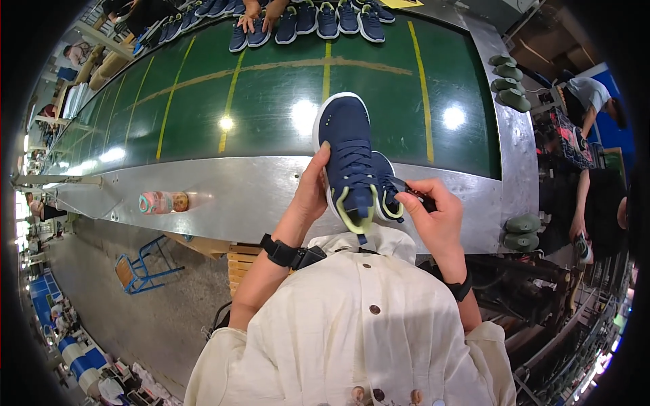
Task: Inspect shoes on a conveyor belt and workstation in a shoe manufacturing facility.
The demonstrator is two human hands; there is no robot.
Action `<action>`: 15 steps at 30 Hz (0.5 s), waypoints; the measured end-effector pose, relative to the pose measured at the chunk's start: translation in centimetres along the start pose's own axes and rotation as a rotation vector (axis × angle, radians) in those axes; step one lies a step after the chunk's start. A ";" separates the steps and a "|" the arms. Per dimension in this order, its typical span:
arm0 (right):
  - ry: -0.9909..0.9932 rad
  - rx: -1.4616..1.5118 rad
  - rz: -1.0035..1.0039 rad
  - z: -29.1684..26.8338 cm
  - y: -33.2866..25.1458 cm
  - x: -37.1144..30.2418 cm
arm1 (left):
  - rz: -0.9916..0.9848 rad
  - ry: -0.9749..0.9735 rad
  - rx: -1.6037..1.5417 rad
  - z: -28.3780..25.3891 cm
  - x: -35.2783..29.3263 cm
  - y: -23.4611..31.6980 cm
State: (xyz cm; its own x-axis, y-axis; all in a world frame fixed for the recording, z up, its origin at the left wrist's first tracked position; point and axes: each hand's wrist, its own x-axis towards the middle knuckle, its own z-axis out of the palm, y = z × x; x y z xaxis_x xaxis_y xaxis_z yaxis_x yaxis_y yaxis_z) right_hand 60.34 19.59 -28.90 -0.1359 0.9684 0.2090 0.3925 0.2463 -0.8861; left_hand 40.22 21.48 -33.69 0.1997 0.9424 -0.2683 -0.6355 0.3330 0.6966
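Note:
A navy sneaker (pixel 349 125) with a white sole and lime-green lining stands out in front of my chest, toe pointing away. My left hand (pixel 313 186) is closed on its left side, thumb against the upper. Just right of it, partly hidden, is a second navy sneaker (pixel 383 174) of the same kind. My right hand (pixel 437 213) pinches a slim black tool (pixel 421 196) with a dark handle, its tip near the second sneaker's collar. Fingers hide much of the tool, so its exact kind is unclear.
A green conveyor belt (pixel 264 101) with yellow lines runs beyond a metal ledge (pixel 244 196). A pink-labelled jar (pixel 157 202) lies on the ledge. Across the belt, another person's hands (pixel 261 17) touch a row of navy sneakers (pixel 328 21). Olive-green shoe forms (pixel 512 88) sit at right.

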 end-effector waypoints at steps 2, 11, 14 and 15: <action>0.011 0.055 0.051 0.0 0.3 -0.1 | -0.049 -0.065 -0.113 0.0 -0.1 0.1; 0.045 -0.007 0.419 0.7 11.2 -1.0 | -0.199 0.249 -0.170 -8.4 2.9 -6.3; -0.015 -0.076 0.584 0.5 14.6 -2.4 | -0.254 0.429 -0.122 -12.8 2.0 -9.2; -0.015 -0.078 0.590 0.7 16.1 -2.9 | -0.285 0.446 -0.119 -14.5 1.8 -10.2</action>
State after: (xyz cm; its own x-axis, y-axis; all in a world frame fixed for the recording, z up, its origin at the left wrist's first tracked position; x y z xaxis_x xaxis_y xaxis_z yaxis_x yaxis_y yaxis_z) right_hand 66.40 20.70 -44.05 0.1128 0.9422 -0.3156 0.4715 -0.3303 -0.8176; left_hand 36.26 19.35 -50.91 0.0574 0.7019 -0.7100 -0.6875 0.5434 0.4817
